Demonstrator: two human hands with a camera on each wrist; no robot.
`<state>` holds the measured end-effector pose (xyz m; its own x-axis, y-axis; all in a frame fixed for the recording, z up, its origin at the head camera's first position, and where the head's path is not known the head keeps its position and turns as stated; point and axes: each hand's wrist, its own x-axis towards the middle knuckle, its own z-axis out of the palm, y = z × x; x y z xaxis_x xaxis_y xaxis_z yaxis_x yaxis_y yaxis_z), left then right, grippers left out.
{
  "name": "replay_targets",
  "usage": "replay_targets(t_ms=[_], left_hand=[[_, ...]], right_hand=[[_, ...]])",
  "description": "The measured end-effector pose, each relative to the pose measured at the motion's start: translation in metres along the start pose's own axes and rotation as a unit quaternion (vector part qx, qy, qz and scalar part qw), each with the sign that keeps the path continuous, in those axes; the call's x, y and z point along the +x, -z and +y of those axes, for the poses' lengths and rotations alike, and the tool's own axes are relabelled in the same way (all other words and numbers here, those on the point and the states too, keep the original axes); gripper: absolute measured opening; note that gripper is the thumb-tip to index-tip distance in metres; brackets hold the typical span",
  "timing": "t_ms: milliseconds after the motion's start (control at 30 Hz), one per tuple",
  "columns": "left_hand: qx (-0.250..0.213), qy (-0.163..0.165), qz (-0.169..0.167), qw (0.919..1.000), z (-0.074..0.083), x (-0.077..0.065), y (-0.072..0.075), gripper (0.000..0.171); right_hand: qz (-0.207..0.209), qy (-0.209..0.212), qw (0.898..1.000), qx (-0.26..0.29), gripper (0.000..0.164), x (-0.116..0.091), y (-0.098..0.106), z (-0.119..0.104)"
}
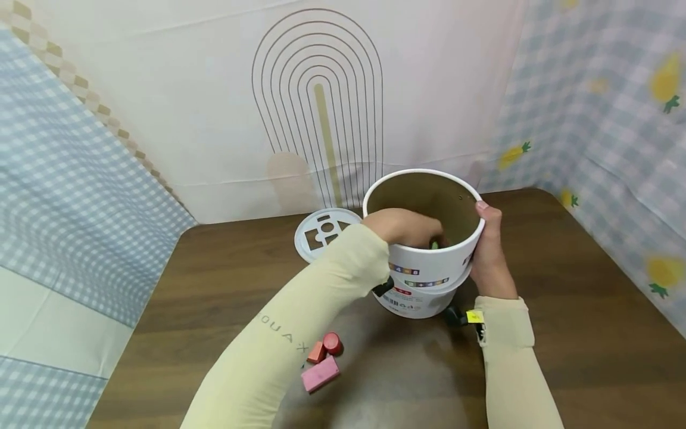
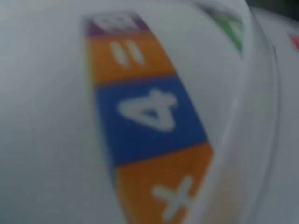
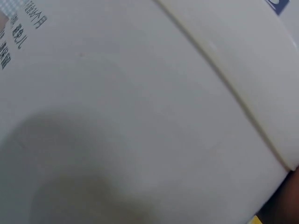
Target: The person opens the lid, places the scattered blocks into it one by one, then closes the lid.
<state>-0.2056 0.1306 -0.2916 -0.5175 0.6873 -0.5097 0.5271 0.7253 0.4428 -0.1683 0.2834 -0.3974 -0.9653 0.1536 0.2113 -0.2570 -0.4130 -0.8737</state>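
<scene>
A white bucket [image 1: 415, 301] with printed sums on its side stands on the table, its top uncovered. My right hand [image 1: 489, 253] grips it at the right, thumb over the rim. My left hand [image 1: 407, 227] reaches in over the near left of the rim, fingers curled and partly hidden by the wall. Between those fingers a small green block [image 1: 435, 245] shows, mostly covered. Up close, the left wrist view has the bucket's printed number strip [image 2: 147, 112]; in the right wrist view, its plain white wall [image 3: 140, 93] fills most of the picture.
Left of the bucket lies a white round lid [image 1: 302, 241] with shaped cut-outs, partly behind the left sleeve. A red cylinder [image 1: 332, 343], an orange-red block [image 1: 316, 353] and a pink rectangular block [image 1: 320, 374] lie on the wooden table [image 1: 230, 268] beside that forearm. Cloth-covered walls enclose the table.
</scene>
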Motion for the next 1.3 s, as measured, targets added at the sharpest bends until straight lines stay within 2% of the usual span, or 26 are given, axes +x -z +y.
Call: replay_targets(t_ms=[67,133,200,267,300,367,400,433,533,600,700,800,900,1033,1167,1267,1300], left_hand=[[-0.051,0.092,0.015,0.9944,0.003,-0.003,-0.003,0.025],[-0.109,0.161,0.035,0.9804,0.007,-0.004,-0.005,0.032],[-0.085,0.137,0.027,0.9866,0.011,-0.002,-0.004,0.024],[-0.031,0.068,0.013,0.9972,0.015,0.004,-0.003,0.018],[0.0,0.029,0.011,0.9995,0.017,0.008,-0.002,0.017],[0.071,-0.052,0.026,0.9958,0.021,0.018,-0.001,0.019],[0.094,-0.074,0.041,0.992,0.023,0.022,0.0,0.02],[0.113,-0.086,0.06,0.9881,0.026,0.026,0.001,0.02],[0.141,-0.086,0.132,0.9773,0.034,0.032,0.002,0.017],[0.154,-0.079,0.191,0.9663,0.039,0.032,0.002,0.015],[0.171,-0.087,0.284,0.9392,0.043,0.027,0.002,0.017],[0.174,-0.091,0.345,0.9177,0.045,0.018,-0.001,0.02],[0.175,-0.107,0.374,0.9045,0.043,0.007,-0.007,0.027],[0.207,-0.155,0.392,0.8828,0.036,-0.006,-0.024,0.036],[0.264,-0.19,0.416,0.8493,0.019,-0.019,-0.048,0.04],[0.278,-0.195,0.435,0.8337,0.003,-0.032,-0.064,0.043],[0.276,-0.197,0.441,0.8312,-0.003,-0.038,-0.068,0.044]], right_hand=[[-0.002,0.005,1.0,-0.001,0.054,-0.001,0.001,-0.002],[-0.002,0.01,1.0,-0.001,0.054,-0.001,0.003,-0.004],[0.003,0.017,1.0,0.002,0.053,-0.001,0.007,-0.006],[0.006,0.021,1.0,0.006,0.053,-0.002,0.011,-0.008],[0.006,0.021,1.0,0.009,0.052,-0.002,0.013,-0.01],[0.003,0.025,1.0,0.011,0.052,-0.001,0.016,-0.012],[-0.001,0.027,1.0,0.013,0.052,-0.001,0.017,-0.014],[-0.008,0.03,0.999,0.019,0.052,0.0,0.019,-0.016],[-0.013,0.04,0.999,0.025,0.05,0.002,0.023,-0.019],[-0.013,0.042,0.999,0.029,0.047,0.003,0.025,-0.02],[-0.012,0.043,0.999,0.025,0.045,0.005,0.029,-0.021],[-0.016,0.042,0.999,0.018,0.046,0.008,0.032,-0.02],[-0.011,0.039,0.999,0.027,0.049,0.01,0.037,-0.018],[-0.008,0.04,0.999,0.036,0.054,0.009,0.042,-0.023],[-0.002,0.042,0.998,0.042,0.052,0.006,0.045,-0.032],[0.01,0.037,0.999,0.038,0.051,0.004,0.045,-0.035],[0.015,0.036,0.999,0.035,0.051,0.003,0.045,-0.035]])
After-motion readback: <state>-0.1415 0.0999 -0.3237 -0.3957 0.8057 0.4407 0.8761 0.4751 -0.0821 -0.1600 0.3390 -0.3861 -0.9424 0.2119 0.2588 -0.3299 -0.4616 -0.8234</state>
